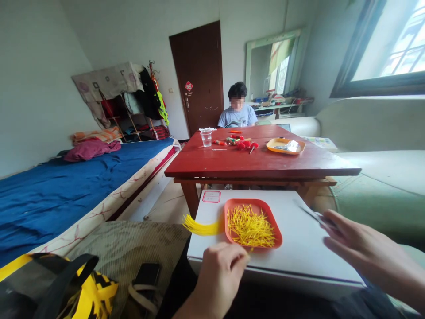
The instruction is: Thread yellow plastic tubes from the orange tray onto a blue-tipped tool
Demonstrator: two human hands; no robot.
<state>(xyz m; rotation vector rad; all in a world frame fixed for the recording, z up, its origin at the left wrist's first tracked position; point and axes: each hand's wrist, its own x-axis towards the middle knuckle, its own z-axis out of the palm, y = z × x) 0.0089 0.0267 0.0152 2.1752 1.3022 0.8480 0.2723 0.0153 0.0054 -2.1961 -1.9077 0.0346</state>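
Note:
An orange tray (232, 208) full of thin yellow strips (250, 227) rests on a white box (299, 248) on my lap. A bundle of yellow strips (201, 227) lies to the tray's left, sticking out over the box edge. My left hand (217, 274) is curled at the tray's near edge, fingertips touching the strips. My right hand (361, 250) sits over the box's right side and holds thin metal scissors or tweezers (312, 214) pointing left.
A red wooden table (259, 164) stands ahead with a plastic cup (206, 138), red small items (241, 142) and a yellow tray (285, 146). Another person (237, 111) sits behind it. A blue bed (66, 186) lies left, a green sofa (378, 177) right. A yellow-black bag (59, 288) and phone (146, 274) are at bottom left.

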